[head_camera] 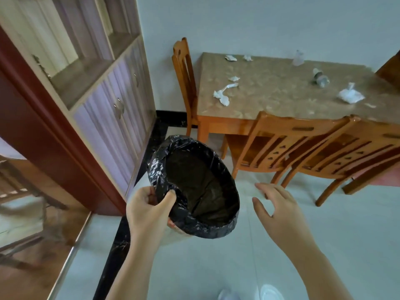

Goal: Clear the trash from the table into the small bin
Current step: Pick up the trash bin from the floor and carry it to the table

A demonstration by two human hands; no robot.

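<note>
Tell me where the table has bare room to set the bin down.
The middle of the table is bare, between the tissues on its left and the bottle and plastic bag on its right. The near edge behind the chairs is also free. The far left corner and the right side are crowded.

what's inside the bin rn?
Only a black bag lining the bin, held at the rim by the left hand. No trash shows inside. The bottom is dark and folded, so small scraps there cannot be ruled out.

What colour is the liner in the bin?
Black, glossy and crinkled liner, clearest in the head view.
</note>
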